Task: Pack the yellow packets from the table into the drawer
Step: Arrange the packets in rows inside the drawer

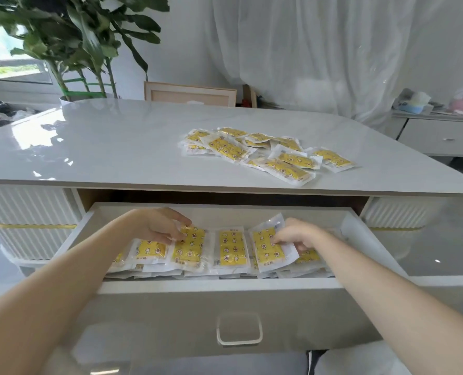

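Head view. Both forearms reach forward and down into the open drawer (233, 296), pulled out from under the table (116, 147).

The left hand (161, 226) is palm-down, fingers curled, with thumb and fingertips pinching the top edge of a yellow packet (188, 246) lying flat on the layer below.

The right hand (296, 235) is palm-down, knuckles raised, and grips a second packet (267, 246) by its right edge. That packet is tilted, its far corner lifted above its neighbours.

Between the two held packets lies one more packet (231, 247), flat and untouched.

Count in the drawer: five yellow faces show clearly on top, plus a sliver at the left; white edges of further packets show beneath, number not determinable.

On the table, right of centre, a loose overlapping pile of packets (268, 152) remains; roughly ten, exact count uncertain because of overlap.
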